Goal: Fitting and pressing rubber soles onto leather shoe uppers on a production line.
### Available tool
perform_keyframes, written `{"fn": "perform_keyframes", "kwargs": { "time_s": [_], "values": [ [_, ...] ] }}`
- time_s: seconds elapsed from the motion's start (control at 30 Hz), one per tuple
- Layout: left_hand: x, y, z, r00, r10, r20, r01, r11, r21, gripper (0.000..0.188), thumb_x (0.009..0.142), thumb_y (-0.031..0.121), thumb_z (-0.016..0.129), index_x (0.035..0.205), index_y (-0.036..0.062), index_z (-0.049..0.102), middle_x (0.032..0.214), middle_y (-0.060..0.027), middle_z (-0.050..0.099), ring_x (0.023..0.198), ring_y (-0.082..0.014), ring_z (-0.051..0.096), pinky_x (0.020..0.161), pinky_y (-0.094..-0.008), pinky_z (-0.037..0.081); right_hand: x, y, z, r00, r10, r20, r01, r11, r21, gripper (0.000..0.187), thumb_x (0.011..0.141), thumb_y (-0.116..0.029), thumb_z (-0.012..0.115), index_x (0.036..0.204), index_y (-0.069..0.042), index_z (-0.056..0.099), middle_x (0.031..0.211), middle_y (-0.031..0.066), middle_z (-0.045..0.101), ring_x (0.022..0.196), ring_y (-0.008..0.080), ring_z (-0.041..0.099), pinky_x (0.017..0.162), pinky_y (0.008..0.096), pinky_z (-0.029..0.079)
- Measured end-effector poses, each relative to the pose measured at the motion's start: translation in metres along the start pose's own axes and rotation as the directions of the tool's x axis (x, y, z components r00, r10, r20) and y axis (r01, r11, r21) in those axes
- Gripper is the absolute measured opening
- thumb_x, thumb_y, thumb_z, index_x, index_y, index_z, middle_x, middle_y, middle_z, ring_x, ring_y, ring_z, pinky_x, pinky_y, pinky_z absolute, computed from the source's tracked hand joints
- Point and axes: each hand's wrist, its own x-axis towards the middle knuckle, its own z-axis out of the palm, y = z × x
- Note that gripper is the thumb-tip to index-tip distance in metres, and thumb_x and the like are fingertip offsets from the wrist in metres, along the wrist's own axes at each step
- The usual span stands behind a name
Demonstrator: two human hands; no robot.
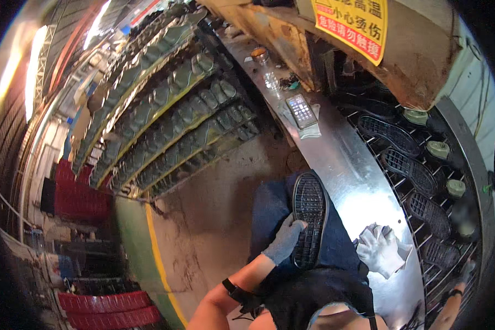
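Head view: a tall, yellow-edged tiered rack (158, 111) of dark shoes stands far left. Right of it runs a long, shiny steel bench (341, 159), then a metal-framed bed of thin rods (457, 122) bearing black soles (407, 169). Over dark-blue trousers (340, 234) is a black, grid-treaded rubber sole (309, 214), its left edge gripped by the grey-gloved left hand (286, 240). White cloth gloves (380, 248) lie on the bench, near right. Beyond, the right hand (467, 270) reaches the bed; its grip cannot be told.

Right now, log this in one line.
left hand: holding black treaded shoe sole | right hand: near racked black soles | white fabric gloves: on metal table
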Motion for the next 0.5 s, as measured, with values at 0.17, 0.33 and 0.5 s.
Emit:
{"fn": "perform_keyframes", "kwargs": {
  "time_s": [0.17, 0.33, 0.5],
  "values": [
    [-0.002, -0.007, -0.005, 0.984, 0.125, 0.124, -0.120, 0.992, -0.044, 0.038, 0.101, 0.019, 0.063, 0.135, 0.0030, 0.061, 0.114, -0.0023, 0.067, 0.107, -0.0136, 0.058, 0.101, -0.0308, 0.047, 0.007, 0.086, 0.006, 0.984, 0.151, -0.092, -0.137, 0.980, 0.145, 0.045, 0.098, -0.036, 0.070, 0.132, -0.008, 0.063, 0.124, 0.0072, 0.063, 0.115, 0.0229, 0.058, 0.100, 0.0388, 0.046],
    [-0.007, 0.052, -0.020, 0.759, 0.648, 0.067, -0.606, 0.665, 0.436, 0.028, 0.099, 0.007, 0.065, 0.127, 0.0032, 0.064, 0.114, -0.0012, 0.060, 0.107, -0.0119, 0.055, 0.097, -0.0305, 0.048, 0.000, 0.171, -0.046, 0.893, 0.417, -0.167, -0.212, 0.720, 0.661, 0.041, 0.100, -0.037, 0.069, 0.128, -0.007, 0.065, 0.119, 0.0027, 0.064, 0.110, 0.0178, 0.058, 0.097, 0.0347, 0.046],
    [-0.004, 0.085, 0.001, 0.761, 0.649, 0.014, -0.642, 0.749, 0.162, 0.038, 0.109, 0.017, 0.054, 0.140, -0.0043, 0.057, 0.134, -0.0153, 0.066, 0.127, -0.0230, 0.062, 0.112, -0.0379, 0.048, -0.015, 0.108, -0.084, 0.980, 0.196, 0.044, -0.077, 0.163, 0.984, 0.038, 0.103, -0.038, 0.067, 0.123, -0.005, 0.068, 0.115, -0.0019, 0.065, 0.105, 0.0127, 0.059, 0.094, 0.0307, 0.046]
  ]
}}
